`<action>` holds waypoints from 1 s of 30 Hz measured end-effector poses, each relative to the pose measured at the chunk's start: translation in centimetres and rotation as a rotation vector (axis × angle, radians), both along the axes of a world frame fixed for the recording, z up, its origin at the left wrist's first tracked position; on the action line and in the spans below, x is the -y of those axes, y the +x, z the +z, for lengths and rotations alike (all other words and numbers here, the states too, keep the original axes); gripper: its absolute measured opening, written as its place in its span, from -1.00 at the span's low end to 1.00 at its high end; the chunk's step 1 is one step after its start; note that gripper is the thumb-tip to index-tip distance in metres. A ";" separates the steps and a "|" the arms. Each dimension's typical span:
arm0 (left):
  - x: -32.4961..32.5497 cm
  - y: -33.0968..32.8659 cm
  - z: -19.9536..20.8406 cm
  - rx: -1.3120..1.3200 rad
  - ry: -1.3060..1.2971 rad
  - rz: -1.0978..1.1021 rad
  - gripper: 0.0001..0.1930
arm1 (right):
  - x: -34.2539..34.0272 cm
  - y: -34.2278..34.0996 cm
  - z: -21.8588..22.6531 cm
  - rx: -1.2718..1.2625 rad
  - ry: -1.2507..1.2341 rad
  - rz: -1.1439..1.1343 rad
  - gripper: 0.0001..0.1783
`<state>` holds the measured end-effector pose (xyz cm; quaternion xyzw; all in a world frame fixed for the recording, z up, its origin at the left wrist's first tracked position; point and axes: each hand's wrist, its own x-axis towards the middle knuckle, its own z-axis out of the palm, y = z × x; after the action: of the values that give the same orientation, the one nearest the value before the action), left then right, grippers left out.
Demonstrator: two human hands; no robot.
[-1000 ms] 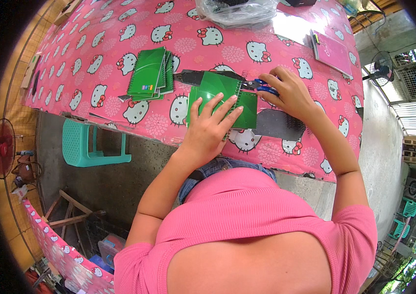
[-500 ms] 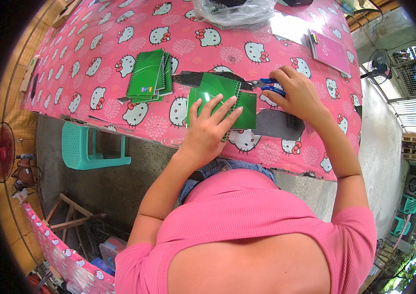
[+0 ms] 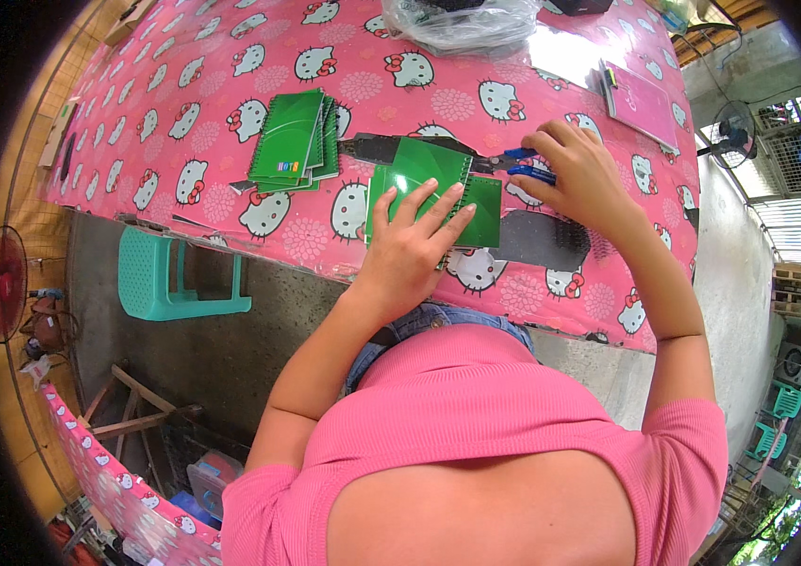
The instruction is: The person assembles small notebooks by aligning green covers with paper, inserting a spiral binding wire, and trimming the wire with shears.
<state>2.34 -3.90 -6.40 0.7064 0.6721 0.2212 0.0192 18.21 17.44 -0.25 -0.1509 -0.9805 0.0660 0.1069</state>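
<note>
Two green spiral notebooks [image 3: 429,162] overlap at the near side of the table, one turned against the other. My left hand [image 3: 410,236] lies on them with its fingers spread, pressing them down. In my right hand [image 3: 579,174] is a pair of pliers with blue handles [image 3: 534,174]. Its dark jaws point left, towards the wire-bound edge of the notebooks; whether they touch the wire is too small to tell. Just to the left, several more green spiral notebooks [image 3: 289,141] sit in an uneven stack.
Black patches [image 3: 542,238] show on the pink patterned tablecloth [image 3: 306,236]. A clear plastic bag [image 3: 462,28] lies at the far side, with a pink notebook [image 3: 641,106] at the far right. Below the table's left edge stands a teal stool [image 3: 150,274].
The whole view has shifted slightly, so the table appears a little further right. Both hands keep nearly the same places by the notebooks, and the pliers stay in my right hand.
</note>
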 end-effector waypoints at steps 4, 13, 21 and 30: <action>-0.1 0.0 0.1 0.009 -0.008 -0.001 -0.28 | 0.0 -0.4 -0.1 -0.072 0.079 0.041 -0.59; 0.0 0.1 -0.1 0.024 0.008 0.001 -0.29 | 0.3 -0.7 0.0 -0.035 0.109 0.034 -0.59; -0.1 0.3 -0.3 -0.013 0.012 0.020 -0.29 | -1.1 -2.9 2.1 0.518 -0.710 -0.338 -0.60; 0.7 -4.3 3.2 0.589 0.439 0.212 -0.52 | -7.7 -3.8 -5.4 -0.072 -0.139 -0.083 -0.53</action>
<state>-1.99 -4.62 -3.21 0.5265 0.6437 0.5541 0.0369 14.36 25.09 -5.65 -0.1960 -0.9620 0.1348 0.1338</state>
